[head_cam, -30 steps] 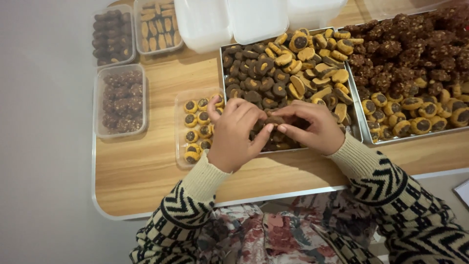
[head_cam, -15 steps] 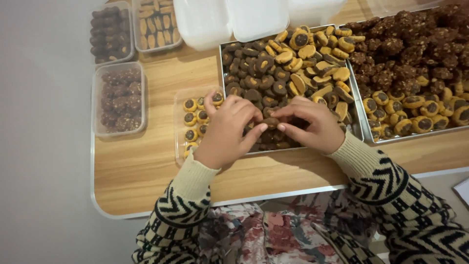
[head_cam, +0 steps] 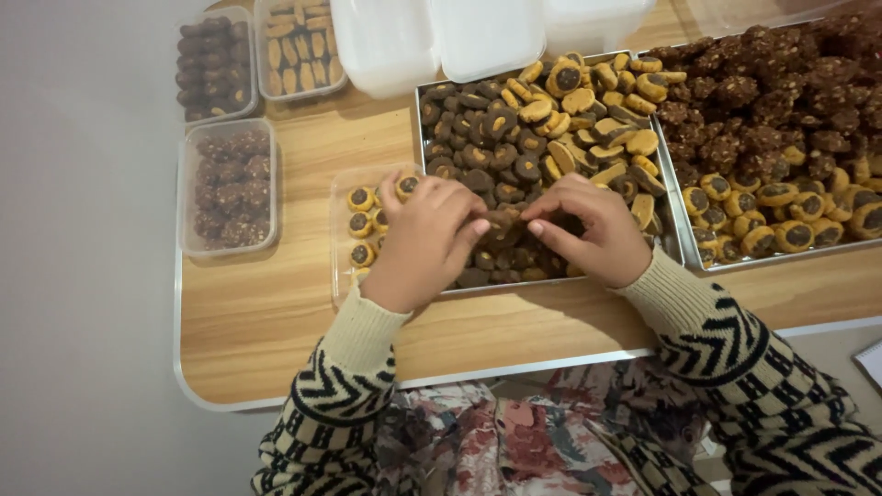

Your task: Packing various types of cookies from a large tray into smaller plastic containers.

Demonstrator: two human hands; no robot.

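Nearest the camera, two forearms in cream knit sleeves with black zigzag pattern reach forward over the pale wood-grain worktop. The left hand and right hand meet at the near edge of the rectangular metal tray of small round brown and tan biscuits, fingertips pointing toward each other over the dark chocolate-topped pieces there. The left hand's grip is curled, fingers bent down and pinched toward the thumb; whether a biscuit sits inside it cannot be told, since the knuckles hide it. The right hand's grip is half closed, index finger and thumb tips drawn near one another on the dark biscuits, touching them.

Just left of the left hand, partly under its wrist, lies the clear plastic rectangular box holding a few tan biscuits with dark centres. It lies to the left of both grips, its long axis running away from the person, and the left hand is the nearer.

Farther off stand a clear tub of dark lumpy biscuits and a second metal tray of dark clustered cookies.
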